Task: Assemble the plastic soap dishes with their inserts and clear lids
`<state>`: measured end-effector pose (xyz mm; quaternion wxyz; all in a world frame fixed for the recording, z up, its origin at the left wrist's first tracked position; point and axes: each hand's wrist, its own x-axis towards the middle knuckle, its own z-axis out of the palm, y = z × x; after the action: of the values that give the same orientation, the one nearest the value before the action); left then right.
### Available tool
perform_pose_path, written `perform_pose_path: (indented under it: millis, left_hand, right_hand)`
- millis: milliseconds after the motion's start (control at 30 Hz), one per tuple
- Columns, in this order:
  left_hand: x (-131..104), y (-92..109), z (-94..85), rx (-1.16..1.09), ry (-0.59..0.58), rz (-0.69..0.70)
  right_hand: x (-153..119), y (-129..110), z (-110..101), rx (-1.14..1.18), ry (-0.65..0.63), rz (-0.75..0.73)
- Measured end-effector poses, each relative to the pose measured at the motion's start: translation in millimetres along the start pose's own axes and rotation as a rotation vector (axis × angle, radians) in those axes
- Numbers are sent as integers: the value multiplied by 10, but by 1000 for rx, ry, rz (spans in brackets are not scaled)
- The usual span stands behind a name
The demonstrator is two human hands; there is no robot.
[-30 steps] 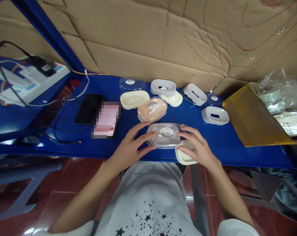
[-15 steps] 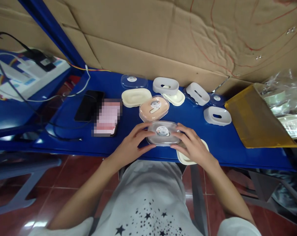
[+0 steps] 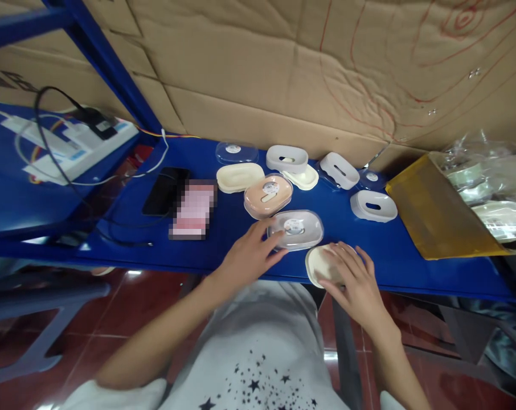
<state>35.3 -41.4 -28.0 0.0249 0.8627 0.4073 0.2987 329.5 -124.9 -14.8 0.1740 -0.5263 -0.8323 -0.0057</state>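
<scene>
My left hand [image 3: 252, 250] curls round the left end of a grey soap box [image 3: 303, 230] with a clear lid and a round label; its fingertips rest on the lid and the thumb is at the near side. At the table's front edge, my right hand [image 3: 354, 279] spans a shallow cream soap tray [image 3: 318, 265], fingers over its top and far side, thumb at the near rim. The palm hides part of the tray. Just beyond the grey box lies a peach soap box [image 3: 266, 199] under a clear lid with a label.
Behind are cream trays [image 3: 240, 177], grey slotted soap dishes [image 3: 374, 206] and clear labelled lids [image 3: 236, 152]. A carton [image 3: 429, 216] of bagged parts stands right. To the left are a black phone [image 3: 164, 193], a phone with a blurred screen [image 3: 193, 210], cables and a power strip [image 3: 65, 162].
My right hand has left the grey soap box and moved right and nearer, onto the cream tray. My left hand stays at the box's left end. The view has shifted slightly.
</scene>
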Motion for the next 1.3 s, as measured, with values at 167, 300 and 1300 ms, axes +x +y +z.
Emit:
perform_pose_path:
  millis: [167,300,1300]
  left_hand:
    - [574,401,336,90,-124,116]
    - [917,486,459,-22,-165,180]
    - [-344,-72,-93,-229,-74,78]
  right_hand:
    - [-451,40,70,-18,28,91]
    - [-327,-86,145,-25,43,98]
    - [2419,658,19,-39,57,34]
